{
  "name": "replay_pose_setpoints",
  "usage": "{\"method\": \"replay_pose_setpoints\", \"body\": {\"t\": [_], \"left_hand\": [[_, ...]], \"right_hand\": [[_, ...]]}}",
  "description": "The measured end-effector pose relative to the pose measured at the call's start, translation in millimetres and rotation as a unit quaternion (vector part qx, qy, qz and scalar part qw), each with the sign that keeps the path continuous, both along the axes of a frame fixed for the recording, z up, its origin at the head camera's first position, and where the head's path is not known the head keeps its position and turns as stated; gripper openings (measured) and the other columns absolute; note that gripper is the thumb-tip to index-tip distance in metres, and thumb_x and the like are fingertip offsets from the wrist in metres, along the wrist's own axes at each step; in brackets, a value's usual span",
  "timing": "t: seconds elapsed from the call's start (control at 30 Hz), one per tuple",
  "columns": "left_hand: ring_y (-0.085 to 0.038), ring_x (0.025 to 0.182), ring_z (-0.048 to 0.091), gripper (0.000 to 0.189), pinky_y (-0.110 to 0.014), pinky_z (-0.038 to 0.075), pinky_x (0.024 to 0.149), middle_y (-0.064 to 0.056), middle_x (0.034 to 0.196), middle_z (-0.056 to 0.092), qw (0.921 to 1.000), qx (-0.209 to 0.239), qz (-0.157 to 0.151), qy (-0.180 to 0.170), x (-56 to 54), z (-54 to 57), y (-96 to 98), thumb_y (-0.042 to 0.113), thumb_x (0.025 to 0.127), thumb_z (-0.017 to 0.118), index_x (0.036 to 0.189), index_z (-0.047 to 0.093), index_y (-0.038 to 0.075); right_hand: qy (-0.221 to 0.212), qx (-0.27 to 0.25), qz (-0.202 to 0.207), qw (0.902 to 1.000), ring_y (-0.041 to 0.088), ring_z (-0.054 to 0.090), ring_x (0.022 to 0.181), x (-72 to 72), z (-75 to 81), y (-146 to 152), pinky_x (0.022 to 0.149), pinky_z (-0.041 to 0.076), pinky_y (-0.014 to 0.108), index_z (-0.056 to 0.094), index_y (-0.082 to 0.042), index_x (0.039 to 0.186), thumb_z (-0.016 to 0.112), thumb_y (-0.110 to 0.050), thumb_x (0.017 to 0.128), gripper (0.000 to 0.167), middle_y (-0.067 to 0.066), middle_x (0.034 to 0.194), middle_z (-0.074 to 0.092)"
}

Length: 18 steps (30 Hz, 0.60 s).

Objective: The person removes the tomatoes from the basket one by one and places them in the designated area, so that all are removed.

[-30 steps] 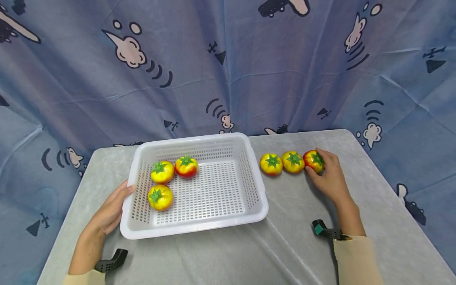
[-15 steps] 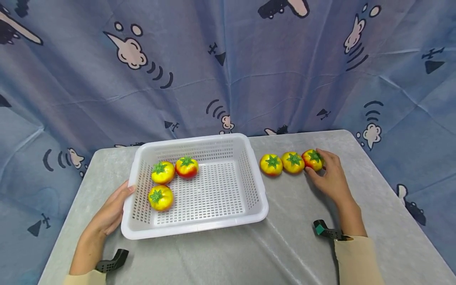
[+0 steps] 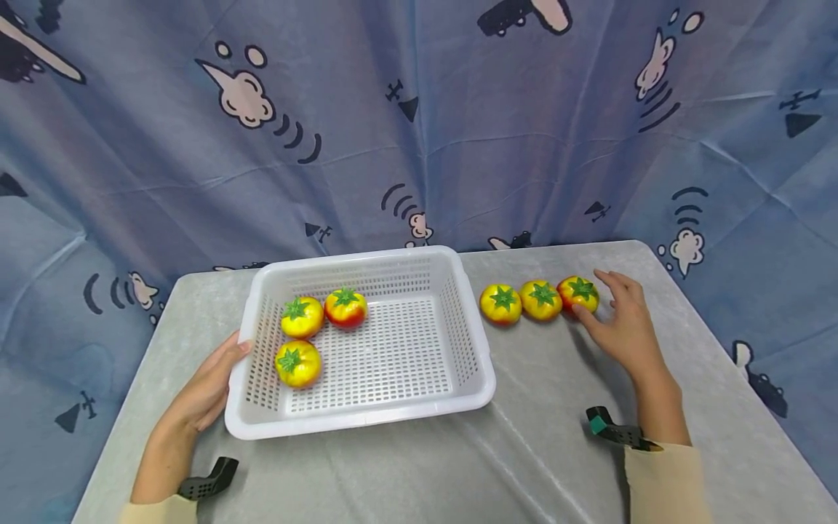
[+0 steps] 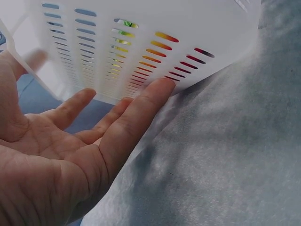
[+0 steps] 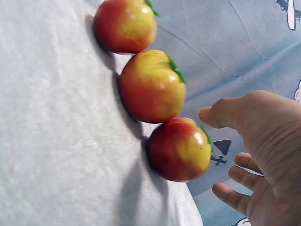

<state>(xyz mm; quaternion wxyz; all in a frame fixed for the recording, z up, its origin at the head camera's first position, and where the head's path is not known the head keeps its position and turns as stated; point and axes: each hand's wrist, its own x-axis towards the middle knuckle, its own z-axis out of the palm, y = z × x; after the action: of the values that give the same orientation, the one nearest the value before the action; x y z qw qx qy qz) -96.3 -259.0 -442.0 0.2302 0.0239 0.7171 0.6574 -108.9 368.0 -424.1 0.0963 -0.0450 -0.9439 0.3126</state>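
My left hand (image 3: 206, 386) holds the left end of a white plastic basket (image 3: 366, 421). Its thumb lies over the rim, and its fingers (image 4: 136, 117) touch the outer wall from below. Three yellow-red toy tomatoes with green star-shaped leaves sit in the basket's left half: one at the back (image 3: 302, 318), one beside it (image 3: 347, 309), one in front (image 3: 298, 365). Right of the basket, a left tomato (image 3: 500, 306), a middle tomato (image 3: 540, 301) and a right tomato (image 3: 579, 295) stand touching in a row. Beside the right one, my right hand (image 3: 625, 327) has spread fingers and grips nothing.
A grey cloth-covered table (image 3: 524, 451) carries everything. Behind it hangs a blue patterned curtain (image 3: 419, 131), close to the table's back edge. A black wrist camera (image 3: 209, 479) sits on the left wrist, another camera (image 3: 615, 429) on the right.
My right hand has let go of the right tomato and drawn back a little to the right, its fingers spreading. The left hand and basket stay in place.
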Motion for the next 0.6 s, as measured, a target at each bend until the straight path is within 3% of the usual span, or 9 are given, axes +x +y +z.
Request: {"method": "replay_pose_setpoints", "body": {"t": [0.37,0.6], "left_hand": [[-0.025,0.127,0.062,0.071,-0.055,0.062,0.095,-0.039,0.168,0.019,1.0000,-0.001,-0.009,0.004,0.5,2.0,-1.1,0.043,0.117,0.029,0.171,-0.007,0.015],[-0.023,0.126,0.063,0.072,-0.052,0.063,0.093,-0.040,0.167,0.020,0.9998,0.000,-0.012,0.015,0.5,1.4,-0.9,0.044,0.117,0.029,0.171,-0.007,0.014]], "right_hand": [[0.038,0.001,0.008,0.9993,0.058,0.040,0.142,4.3,4.2,-8.9,0.108,0.043,0.076,0.047,-0.001,0.156,0.073,-0.016,0.099,0.064,0.033,0.163,0.031],[0.067,0.000,0.025,0.9975,0.056,0.036,0.147,2.0,10.8,-21.2,0.116,0.032,0.078,0.052,-0.002,0.152,0.075,-0.015,0.098,0.061,0.033,0.162,0.034]]}}
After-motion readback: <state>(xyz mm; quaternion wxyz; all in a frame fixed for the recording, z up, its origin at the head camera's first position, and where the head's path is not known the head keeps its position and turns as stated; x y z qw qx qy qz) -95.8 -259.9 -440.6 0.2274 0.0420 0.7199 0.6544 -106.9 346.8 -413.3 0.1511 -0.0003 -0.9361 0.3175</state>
